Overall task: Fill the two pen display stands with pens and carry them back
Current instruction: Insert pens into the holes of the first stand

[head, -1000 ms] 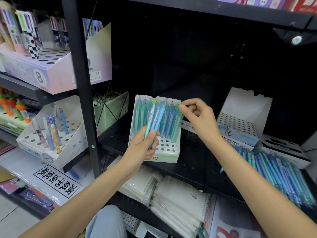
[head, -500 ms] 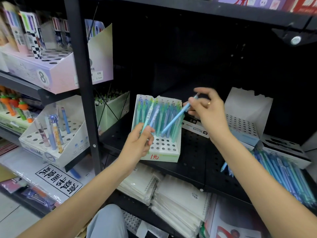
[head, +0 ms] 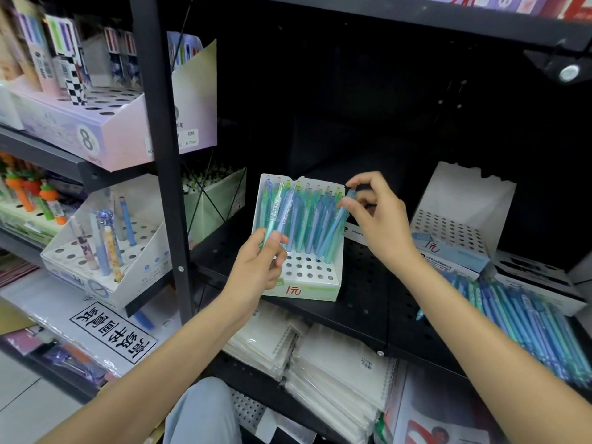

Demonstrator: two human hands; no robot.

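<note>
A white pen display stand [head: 307, 285] with a holed top stands on the black shelf, its back rows filled with several blue and green pens [head: 306, 219]. My left hand [head: 261, 267] grips two pens [head: 280, 213] upright in front of the stand. My right hand [head: 376, 219] pinches the top of one blue pen [head: 336, 230] whose tip is down in the stand's right side. A second white stand [head: 448, 225], with no pens in it, stands to the right. Loose blue and green pens [head: 525, 325] lie in a pile on the shelf at the right.
A black upright post [head: 163, 161] stands left of the stand. Left of it are other pen displays [head: 102, 251] on shelves. Wrapped notebooks [head: 320, 363] are stacked on the shelf below. A dark box [head: 538, 280] lies behind the loose pens.
My right hand took one pen from the bunch in my left hand and brought it down into the stand's right side. My left hand now holds fewer pens.
</note>
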